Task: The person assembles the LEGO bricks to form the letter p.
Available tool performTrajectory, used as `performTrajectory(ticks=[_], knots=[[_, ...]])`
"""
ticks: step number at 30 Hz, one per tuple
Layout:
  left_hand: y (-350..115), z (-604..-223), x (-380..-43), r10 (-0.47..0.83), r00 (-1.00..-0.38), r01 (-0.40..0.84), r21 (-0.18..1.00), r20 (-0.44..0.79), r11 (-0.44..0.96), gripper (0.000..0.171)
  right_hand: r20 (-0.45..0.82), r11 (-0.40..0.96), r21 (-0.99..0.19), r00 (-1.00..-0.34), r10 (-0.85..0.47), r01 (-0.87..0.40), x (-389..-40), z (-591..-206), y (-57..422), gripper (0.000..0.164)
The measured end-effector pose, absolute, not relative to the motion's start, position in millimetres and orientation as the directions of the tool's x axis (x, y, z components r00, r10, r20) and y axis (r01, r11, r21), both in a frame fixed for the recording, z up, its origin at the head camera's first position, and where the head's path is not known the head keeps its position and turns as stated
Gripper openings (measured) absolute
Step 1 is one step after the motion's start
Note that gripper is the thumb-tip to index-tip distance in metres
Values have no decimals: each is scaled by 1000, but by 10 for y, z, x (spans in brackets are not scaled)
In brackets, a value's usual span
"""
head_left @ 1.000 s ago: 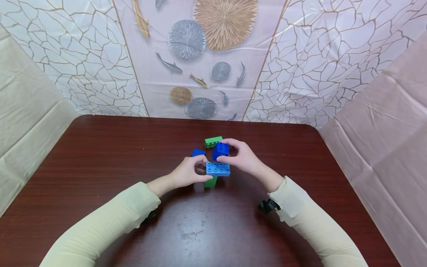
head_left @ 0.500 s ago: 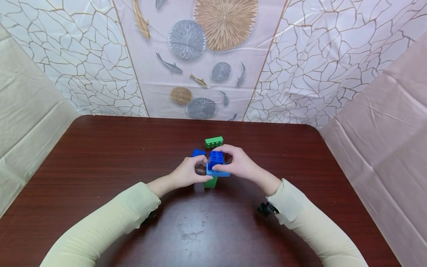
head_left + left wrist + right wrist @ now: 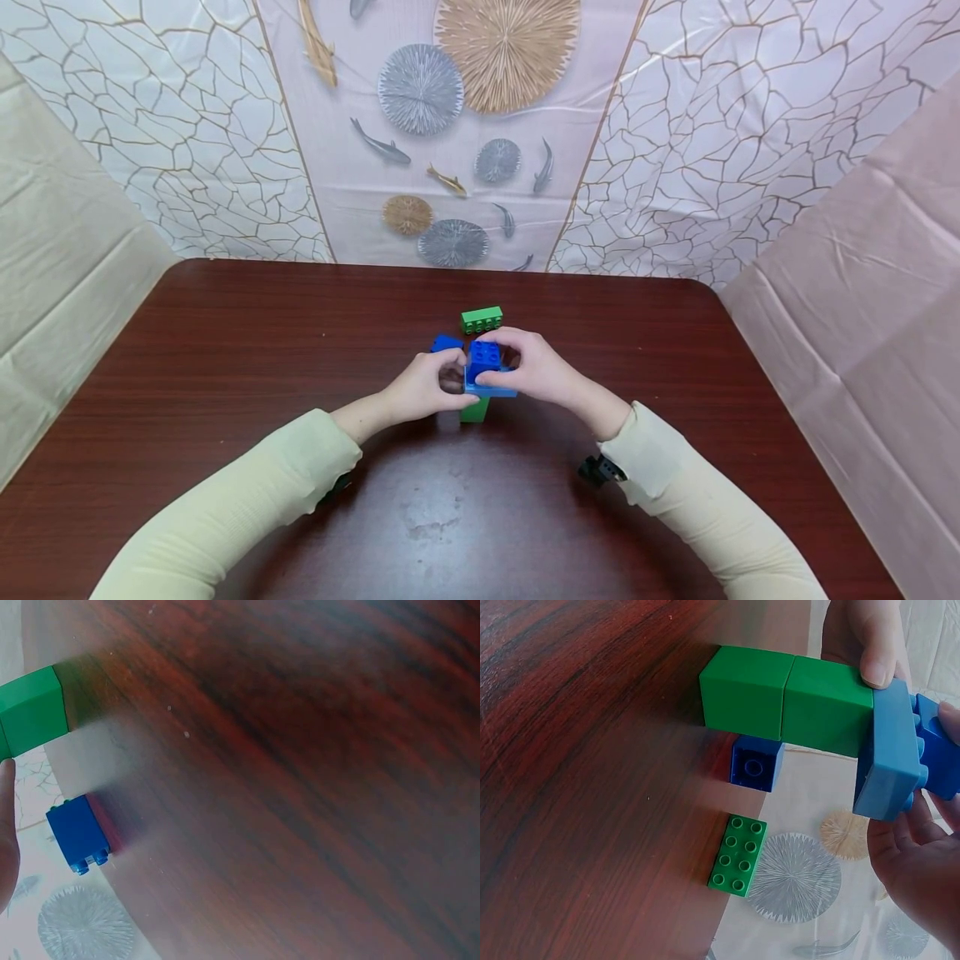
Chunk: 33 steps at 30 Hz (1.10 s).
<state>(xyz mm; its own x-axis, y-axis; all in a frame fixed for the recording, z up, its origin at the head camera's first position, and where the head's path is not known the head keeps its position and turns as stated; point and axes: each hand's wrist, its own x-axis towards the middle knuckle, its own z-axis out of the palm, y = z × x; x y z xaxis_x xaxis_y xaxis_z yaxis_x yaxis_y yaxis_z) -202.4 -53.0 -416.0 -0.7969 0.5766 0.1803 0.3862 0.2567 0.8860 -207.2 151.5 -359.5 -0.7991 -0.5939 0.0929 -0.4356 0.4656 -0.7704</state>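
Just below the frame's centre, the left hand (image 3: 420, 387) keeps a grip of thumb and finger on a brick stack (image 3: 473, 411), green below, light blue above. The right hand (image 3: 546, 367) pinches a dark blue brick (image 3: 484, 353) at its upper studs. Higher in frame, a second blue brick (image 3: 447, 342) and a loose green brick (image 3: 482, 320) lie on the table (image 3: 225, 333).
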Motion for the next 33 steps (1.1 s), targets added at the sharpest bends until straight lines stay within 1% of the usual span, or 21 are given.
performTrajectory(ticks=[8,15,24,29,33], knots=[[-510,-4040,-1962,576,-802,368,890,158,269,30,99,476,-746,-785,-612,-466,-2065,-3593,1509,43],[-542,-4158,-2027,597,-779,398,887,193,233,32,112,484,-722,-774,-623,-494,-2063,-3584,1507,44],[-536,-4151,-2026,593,-782,403,882,193,244,33,131,489,-695,-762,-634,-526,-2058,-3588,1503,44],[-522,-4073,-1981,598,-778,411,876,192,254,34,139,483,-690,-754,-642,-539,-2046,-3583,1508,43],[-524,-3913,-1898,608,-772,415,872,187,259,30,142,496,-671,-752,-644,-551,-2033,-3570,1507,44]])
